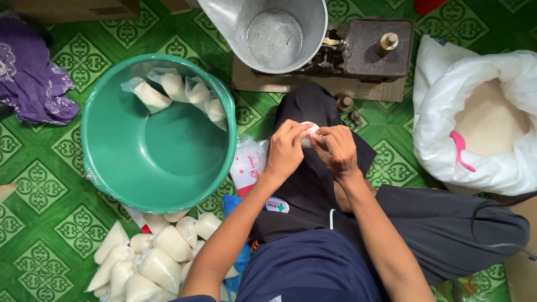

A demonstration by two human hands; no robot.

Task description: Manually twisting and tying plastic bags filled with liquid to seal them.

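Two bare hands meet over the person's dark-trousered lap: the left hand [285,150] and the right hand [335,148] both pinch one small white packet [308,134], fingertips pressed together around its top, so most of it is hidden and its shape is hard to make out. Just left of the knee lies a stack of flat clear bags [249,165] with red print. Further left sits one round green plastic basin [158,133] holding four filled, knotted packets [176,89] against its far wall. Near and left, a heap of about a dozen plump white packets [151,260] rests on the green patterned floor [50,218], partly cut off by the frame edge. Far from the hands stands one balance scale [369,50] with a metal pan [268,31]; right, one open white sack [481,123] of pale grain holds a pink scoop [461,151].
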